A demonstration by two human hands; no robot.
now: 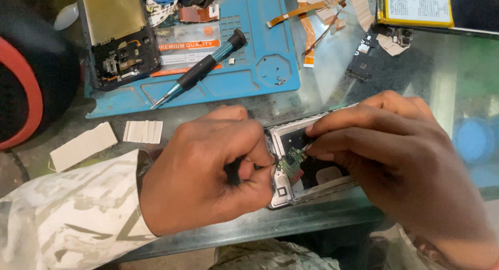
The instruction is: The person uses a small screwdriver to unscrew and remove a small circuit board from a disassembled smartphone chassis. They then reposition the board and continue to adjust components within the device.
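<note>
An opened phone frame (283,189) lies on the glass table near its front edge, its inside facing up. A small green circuit board (292,163) sits tilted at the frame's lower end. My left hand (208,171) is curled with its fingers pinched at the frame's left edge, touching the small board. My right hand (400,150) rests over the frame's right part, and its fingertips press on the green board from the right. Most of the frame is hidden under both hands.
A blue repair mat (260,57) lies at the back with a precision screwdriver (200,70), another opened phone (119,36) and small screws (280,80). Orange flex cables (309,31), a battery (416,7) and white strips (83,145) lie around.
</note>
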